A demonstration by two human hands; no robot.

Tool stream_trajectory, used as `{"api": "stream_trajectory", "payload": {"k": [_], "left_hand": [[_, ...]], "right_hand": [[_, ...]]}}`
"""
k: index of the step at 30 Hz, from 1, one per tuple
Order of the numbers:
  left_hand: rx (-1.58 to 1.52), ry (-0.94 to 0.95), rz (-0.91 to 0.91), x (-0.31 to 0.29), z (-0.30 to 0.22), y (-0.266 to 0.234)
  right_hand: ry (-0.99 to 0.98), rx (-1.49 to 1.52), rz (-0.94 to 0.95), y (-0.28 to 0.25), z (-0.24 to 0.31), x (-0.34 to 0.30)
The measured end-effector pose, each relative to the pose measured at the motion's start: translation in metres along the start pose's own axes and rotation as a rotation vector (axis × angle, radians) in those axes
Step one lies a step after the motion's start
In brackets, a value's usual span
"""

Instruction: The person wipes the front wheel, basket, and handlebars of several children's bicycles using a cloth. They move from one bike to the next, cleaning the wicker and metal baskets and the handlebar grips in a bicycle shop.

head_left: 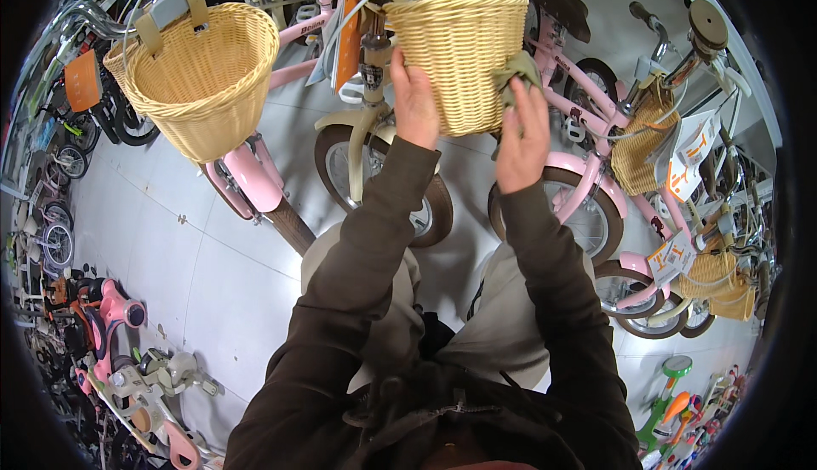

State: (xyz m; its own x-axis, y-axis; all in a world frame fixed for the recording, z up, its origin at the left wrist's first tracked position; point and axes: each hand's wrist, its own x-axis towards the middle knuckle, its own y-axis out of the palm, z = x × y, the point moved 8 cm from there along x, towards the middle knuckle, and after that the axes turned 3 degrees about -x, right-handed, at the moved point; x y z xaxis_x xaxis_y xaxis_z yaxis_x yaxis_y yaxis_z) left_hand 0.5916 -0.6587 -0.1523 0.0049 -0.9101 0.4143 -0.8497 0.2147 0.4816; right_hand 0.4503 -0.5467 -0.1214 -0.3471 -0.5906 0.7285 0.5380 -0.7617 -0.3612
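A pale woven wicker basket (459, 61) hangs upright from the handlebar of the cream bicycle in front of me. My left hand (415, 106) grips the basket's left side, its thumb toward the front and its other fingers along the side, partly hidden. At the basket's right side, my right hand (522, 142) holds a crumpled grey-green cloth (517, 71) against the weave. Below the basket stand the cream fork (364, 142) and brown-tyred front wheel (438, 210) of that bicycle.
Another wicker basket (204, 87) hangs on a pink bicycle (254, 176) to the left. Pink bicycles (587, 121) with baskets and hanging tags crowd the right. Children's ride-on toys (119, 312) stand at lower left, and a green and orange toy (672, 402) at lower right.
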Motion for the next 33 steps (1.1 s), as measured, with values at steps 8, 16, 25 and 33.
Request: {"api": "stream_trajectory", "payload": {"k": [8, 16, 25, 33], "left_hand": [[-0.288, -0.374, -0.119, -0.007, 0.039, -0.021], [-0.591, -0.860, 0.109, -0.036, 0.047, 0.010], [-0.672, -0.846, 0.172, -0.032, 0.043, 0.006], [-0.635, -0.900, -0.002, -0.034, 0.055, -0.009]], "right_hand": [[0.736, 0.791, -0.003, 0.025, -0.086, -0.006], [-0.005, -0.086, -0.030, 0.004, 0.002, -0.017], [-0.604, -0.335, 0.067, 0.013, 0.057, -0.023], [0.050, 0.028, 0.035, -0.002, -0.025, 0.026]]}}
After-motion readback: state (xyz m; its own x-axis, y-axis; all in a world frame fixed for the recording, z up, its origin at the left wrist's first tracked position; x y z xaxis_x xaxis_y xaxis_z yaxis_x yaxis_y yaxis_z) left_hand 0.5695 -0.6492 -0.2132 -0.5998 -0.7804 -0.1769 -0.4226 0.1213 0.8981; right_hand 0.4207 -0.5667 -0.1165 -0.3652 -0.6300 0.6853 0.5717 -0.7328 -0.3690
